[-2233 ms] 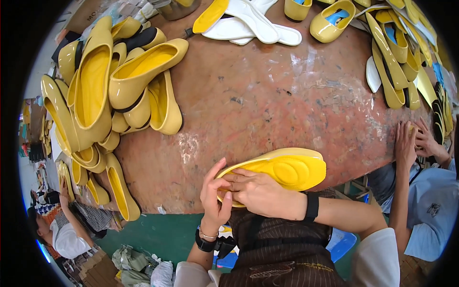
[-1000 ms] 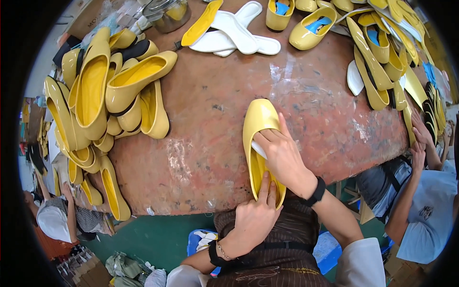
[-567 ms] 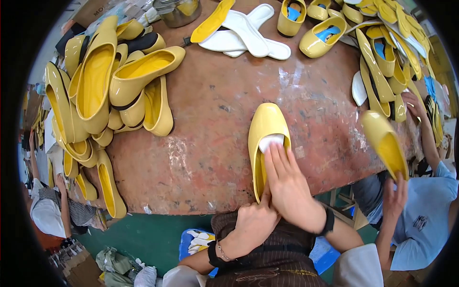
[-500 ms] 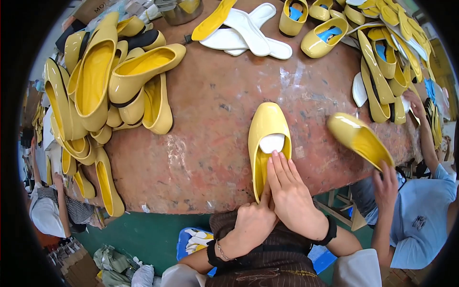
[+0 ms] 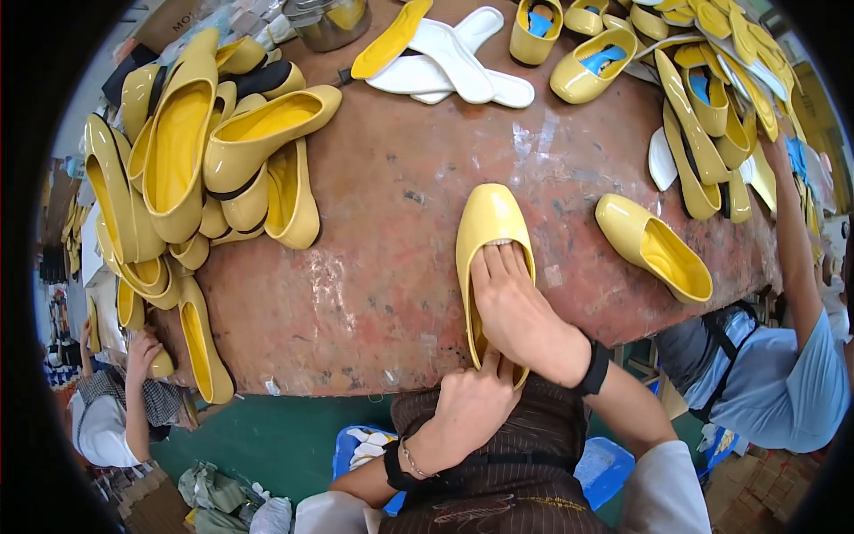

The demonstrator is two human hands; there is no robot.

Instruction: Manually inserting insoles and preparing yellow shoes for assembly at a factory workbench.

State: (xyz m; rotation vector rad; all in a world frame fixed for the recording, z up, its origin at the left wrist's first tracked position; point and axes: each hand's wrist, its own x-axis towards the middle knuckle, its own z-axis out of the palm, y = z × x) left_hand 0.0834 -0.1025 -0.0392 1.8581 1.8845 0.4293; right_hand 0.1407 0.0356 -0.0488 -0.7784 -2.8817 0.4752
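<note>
A glossy yellow shoe (image 5: 495,209) lies at the table's near middle, toe pointing away from me. My left hand (image 5: 471,405) is closed on its heel end. My right hand (image 5: 523,311) reaches into the shoe opening, fingers stretched toward the toe and their tips partly hidden under the upper. A thin edge of a white pad (image 5: 500,241) shows just past those fingertips. To the right, a second yellow shoe (image 5: 654,247) rests on the table with its yellow lining showing, apart from my hands.
Yellow shoes (image 5: 173,165) are heaped at the left. White insoles (image 5: 454,67) and a yellow insole (image 5: 391,36) lie at the far middle. More shoes (image 5: 594,67) and insoles crowd the far right. Co-workers' arms (image 5: 794,222) show at the right and left (image 5: 138,374).
My right hand has slid forward into the shoe, covering most of the white pad. The co-worker at right has let go of the second shoe and reaches toward the far pile.
</note>
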